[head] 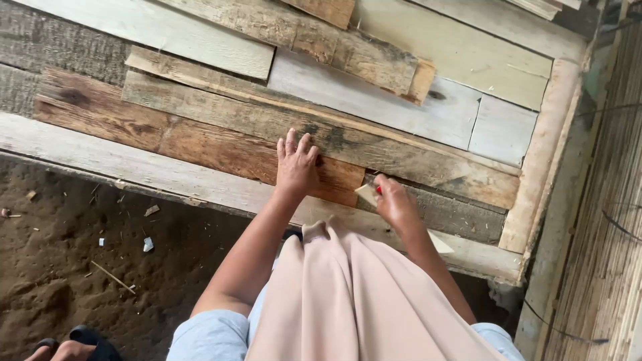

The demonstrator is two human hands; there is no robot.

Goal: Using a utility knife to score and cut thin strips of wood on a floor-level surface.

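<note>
Rough, weathered wooden planks [221, 144]; matt, perhaps sandy dirt floor [73, 267]

No pkgs, labels, signs or screens anywhere in view.

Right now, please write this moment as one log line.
left hand: flat on brown plank | right hand: holds small wood piece and red item | dirt floor below
</note>
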